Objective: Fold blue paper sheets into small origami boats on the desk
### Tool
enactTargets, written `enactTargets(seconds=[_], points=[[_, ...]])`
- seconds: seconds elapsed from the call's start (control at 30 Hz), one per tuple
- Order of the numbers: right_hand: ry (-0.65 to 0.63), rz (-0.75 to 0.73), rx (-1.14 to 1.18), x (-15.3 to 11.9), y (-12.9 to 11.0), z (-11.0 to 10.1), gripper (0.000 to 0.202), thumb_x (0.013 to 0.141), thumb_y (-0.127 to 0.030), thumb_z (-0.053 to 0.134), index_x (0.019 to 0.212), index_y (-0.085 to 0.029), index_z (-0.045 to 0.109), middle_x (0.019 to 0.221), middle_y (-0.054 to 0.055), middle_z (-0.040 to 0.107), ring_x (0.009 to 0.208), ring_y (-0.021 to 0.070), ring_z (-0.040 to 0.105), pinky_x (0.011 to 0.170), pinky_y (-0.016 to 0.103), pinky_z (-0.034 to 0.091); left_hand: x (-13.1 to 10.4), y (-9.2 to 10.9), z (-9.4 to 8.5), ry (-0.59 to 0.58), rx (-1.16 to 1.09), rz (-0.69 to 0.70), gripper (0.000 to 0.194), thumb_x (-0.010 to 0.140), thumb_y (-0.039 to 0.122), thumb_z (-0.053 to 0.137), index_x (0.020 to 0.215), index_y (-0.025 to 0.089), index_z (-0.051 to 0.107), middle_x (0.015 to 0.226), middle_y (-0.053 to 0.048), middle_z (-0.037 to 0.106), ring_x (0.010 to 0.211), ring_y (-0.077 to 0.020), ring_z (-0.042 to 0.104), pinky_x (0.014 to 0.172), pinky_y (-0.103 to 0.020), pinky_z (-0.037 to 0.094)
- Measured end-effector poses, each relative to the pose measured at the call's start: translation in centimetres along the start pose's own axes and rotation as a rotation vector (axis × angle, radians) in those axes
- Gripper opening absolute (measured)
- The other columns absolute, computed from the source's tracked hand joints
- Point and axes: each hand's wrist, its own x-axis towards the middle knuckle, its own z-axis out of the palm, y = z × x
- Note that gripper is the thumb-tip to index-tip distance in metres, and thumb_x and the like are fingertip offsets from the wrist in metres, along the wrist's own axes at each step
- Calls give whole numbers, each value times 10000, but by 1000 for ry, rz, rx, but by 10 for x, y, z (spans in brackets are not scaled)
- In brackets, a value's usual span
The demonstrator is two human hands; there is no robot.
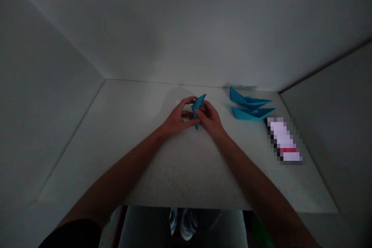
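Observation:
Between my two hands, above the middle of the white table, is a blue folded paper boat (198, 104) with its pointed ends up and down. My left hand (178, 119) grips it from the left, fingers curled behind and thumb at its lower part. From the other side my right hand (211, 118) pinches it, thumb lying across the front. The fingers cover part of the folds. Two more blue paper boats stand to the right: a rear boat (247, 100) and a front boat (251, 114), close together.
The white table (186, 170) meets a back wall (186, 27) and side walls. A phone-like device (283, 139), blurred by large pixels, lies at the right near the front boat. Below the front edge, shoes (187, 224) show.

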Motion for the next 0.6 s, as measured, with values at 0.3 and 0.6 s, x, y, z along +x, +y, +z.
enactTargets(seconds=[0.3,0.6], points=[[5,26,30,11,0,0,435,901,-568,846,1234,-314,729,810,-25,578,709,158,571,619,289,534,17,-6,-7,-31,29,21,916,848,328,920,1649,378,478,1593,-164,547,857,-129,762,756,-293,670],[26,104,83,17,1,-4,443,928,-533,775,1311,-339,670,844,-29,555,631,137,503,532,266,463,17,-4,-9,-41,51,22,753,947,397,832,1638,316,544,1561,-162,614,1128,-245,744,873,-339,667]])
